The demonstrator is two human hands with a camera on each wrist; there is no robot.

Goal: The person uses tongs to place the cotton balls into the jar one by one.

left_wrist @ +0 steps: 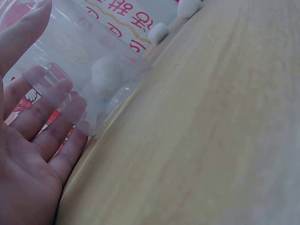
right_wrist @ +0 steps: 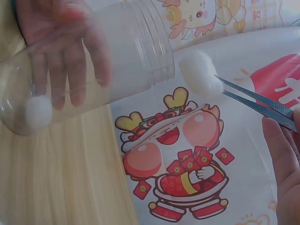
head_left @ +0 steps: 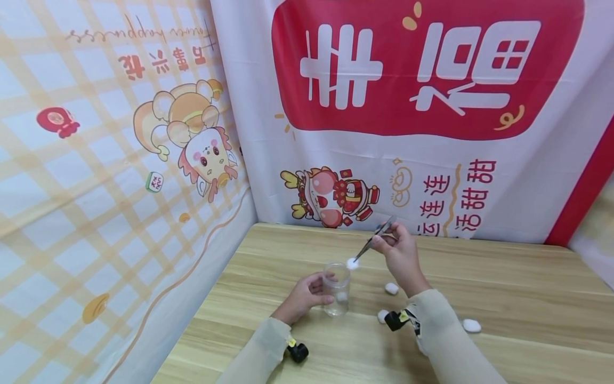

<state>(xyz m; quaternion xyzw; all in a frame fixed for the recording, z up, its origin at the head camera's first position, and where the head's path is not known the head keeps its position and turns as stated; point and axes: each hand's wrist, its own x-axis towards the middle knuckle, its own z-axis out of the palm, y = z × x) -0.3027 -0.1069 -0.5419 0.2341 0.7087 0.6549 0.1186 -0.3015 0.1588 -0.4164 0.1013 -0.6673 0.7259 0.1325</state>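
Note:
A clear, open-topped plastic jar [head_left: 338,308] stands upright on the wooden table. My left hand [head_left: 303,296] holds it from the left, thumb on one side and fingers on the other. One white cotton ball [right_wrist: 38,114] lies inside at the bottom. My right hand [head_left: 403,258] pinches metal tweezers [head_left: 372,239], whose tips grip another cotton ball [right_wrist: 201,72]. That ball hangs just beside the jar's mouth, at the right of the rim [right_wrist: 164,42]. In the right wrist view a small gap shows between them.
Loose cotton balls lie on the table [head_left: 288,245] to the right: one cotton ball [head_left: 391,288] below the right hand, a second [head_left: 382,316] by the wrist camera [head_left: 395,321], a third [head_left: 471,325] beyond the right sleeve. Printed cloths hang behind and at left.

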